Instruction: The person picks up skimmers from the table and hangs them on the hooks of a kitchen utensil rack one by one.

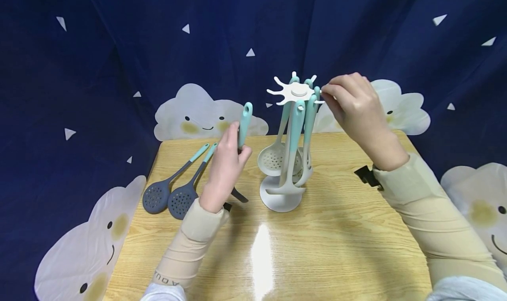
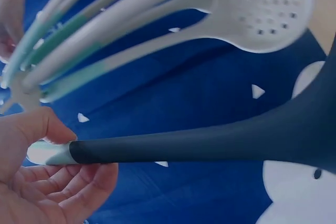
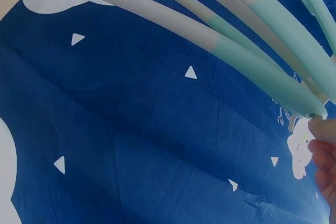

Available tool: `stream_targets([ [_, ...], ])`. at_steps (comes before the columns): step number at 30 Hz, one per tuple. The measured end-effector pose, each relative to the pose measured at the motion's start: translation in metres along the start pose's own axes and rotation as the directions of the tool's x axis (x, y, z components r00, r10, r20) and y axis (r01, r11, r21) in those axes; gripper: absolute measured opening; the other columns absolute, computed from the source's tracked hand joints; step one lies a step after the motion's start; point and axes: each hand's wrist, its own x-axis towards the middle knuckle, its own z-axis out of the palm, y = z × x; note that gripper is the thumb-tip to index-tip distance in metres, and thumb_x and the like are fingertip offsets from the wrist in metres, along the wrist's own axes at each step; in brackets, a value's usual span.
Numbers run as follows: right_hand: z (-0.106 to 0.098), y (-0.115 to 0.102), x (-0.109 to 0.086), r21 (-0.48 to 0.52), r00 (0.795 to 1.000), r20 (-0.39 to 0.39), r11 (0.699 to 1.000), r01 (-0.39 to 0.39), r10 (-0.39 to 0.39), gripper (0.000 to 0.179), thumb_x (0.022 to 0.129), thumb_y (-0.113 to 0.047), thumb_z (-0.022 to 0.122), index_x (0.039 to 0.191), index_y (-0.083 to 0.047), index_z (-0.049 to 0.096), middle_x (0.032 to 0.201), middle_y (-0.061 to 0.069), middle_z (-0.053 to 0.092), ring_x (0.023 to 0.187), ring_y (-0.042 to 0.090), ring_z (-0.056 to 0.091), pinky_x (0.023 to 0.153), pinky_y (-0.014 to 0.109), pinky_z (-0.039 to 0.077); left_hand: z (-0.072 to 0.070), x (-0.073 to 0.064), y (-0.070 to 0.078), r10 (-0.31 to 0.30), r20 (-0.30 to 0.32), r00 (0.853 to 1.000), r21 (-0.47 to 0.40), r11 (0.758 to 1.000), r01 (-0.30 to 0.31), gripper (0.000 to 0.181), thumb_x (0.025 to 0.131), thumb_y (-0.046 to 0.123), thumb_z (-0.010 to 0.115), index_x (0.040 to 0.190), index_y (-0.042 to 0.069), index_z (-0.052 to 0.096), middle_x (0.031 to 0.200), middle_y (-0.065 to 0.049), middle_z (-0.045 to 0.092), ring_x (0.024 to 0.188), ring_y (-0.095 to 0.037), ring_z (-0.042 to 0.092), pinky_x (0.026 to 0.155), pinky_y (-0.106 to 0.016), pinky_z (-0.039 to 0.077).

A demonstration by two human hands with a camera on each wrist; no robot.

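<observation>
In the head view my left hand (image 1: 226, 164) holds a dark grey utensil by its mint handle (image 1: 245, 120), upper end raised. The left wrist view shows its dark shaft (image 2: 173, 144) widening at the right, the head cut off by the frame. Around the handle curl my thumb and fingers. To the right stands a white rotary rack (image 1: 299, 92) hung with several pale grey utensils with mint handles, among them a skimmer (image 1: 272, 158). My right hand (image 1: 354, 103) pinches the top end of a hanging utensil's mint handle (image 3: 273, 80) at a rack hook.
Two dark grey skimmers with mint handles, one (image 1: 156, 197) left of the other (image 1: 182, 202), lie on the wooden table (image 1: 336, 257) at the left. The rack's round white base (image 1: 281, 202) stands mid-table. Behind hangs a blue curtain (image 1: 214, 67) with clouds and triangles.
</observation>
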Motion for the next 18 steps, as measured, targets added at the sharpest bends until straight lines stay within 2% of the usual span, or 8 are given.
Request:
stream_targets([
  [5, 0.000, 0.000, 0.000, 0.002, 1.000, -0.006, 1.000, 0.001, -0.001, 0.007, 0.089, 0.016, 0.068, 0.095, 0.014, 0.068, 0.092, 0.025, 0.066, 0.079, 0.042, 0.058, 0.063, 0.050, 0.045, -0.005, 0.001, 0.013, 0.053, -0.006, 0.999, -0.016, 0.998, -0.053, 0.043, 0.086, -0.011, 0.058, 0.127, -0.013, 0.051, 0.097, -0.024, 0.058, 0.081, -0.036, 0.058, 0.070, -0.049, 0.059],
  [9, 0.001, 0.000, 0.000, 0.002, 1.000, -0.011, 1.000, 0.001, -0.001, 0.007, 0.089, 0.016, 0.068, 0.095, 0.013, 0.068, 0.091, 0.025, 0.066, 0.078, 0.042, 0.058, 0.063, 0.049, 0.045, -0.006, 0.002, 0.021, 0.086, 0.004, 0.996, -0.031, 0.996, -0.086, 0.042, 0.085, -0.012, 0.058, 0.127, -0.013, 0.050, 0.098, -0.025, 0.058, 0.080, -0.036, 0.058, 0.068, -0.048, 0.060],
  [18, 0.000, 0.000, 0.000, -0.011, 1.000, 0.005, 1.000, 0.003, -0.002, 0.006, 0.089, 0.016, 0.068, 0.095, 0.014, 0.068, 0.092, 0.026, 0.066, 0.078, 0.042, 0.058, 0.063, 0.049, 0.046, -0.007, 0.005, 0.033, 0.124, 0.028, 0.992, -0.054, 0.991, -0.123, 0.041, 0.084, -0.010, 0.056, 0.125, -0.009, 0.052, 0.096, -0.020, 0.059, 0.079, -0.032, 0.058, 0.066, -0.044, 0.057],
])
